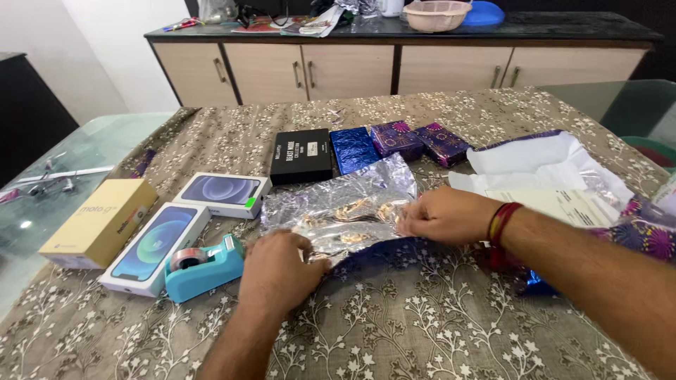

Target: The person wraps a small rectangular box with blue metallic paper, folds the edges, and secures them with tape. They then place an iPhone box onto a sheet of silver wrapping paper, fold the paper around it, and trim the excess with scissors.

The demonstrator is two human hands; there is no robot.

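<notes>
**Both hands on a foil sheet**

A crinkled silver foil sheet lies silver side up at the middle of the worktop, its blue patterned face showing along the near edge. The left hand presses down on its near left part, fingers curled onto the foil. The right hand pinches the sheet's right edge, fingers closed on it; a red thread band circles that wrist.

Just left of the left hand sits a teal tape dispenser. Beside it lie two white phone boxes and, further left, a yellow box. Far of the sheet stand a black box and three wrapped blue and purple parcels. More wrapping paper lies at right.
</notes>
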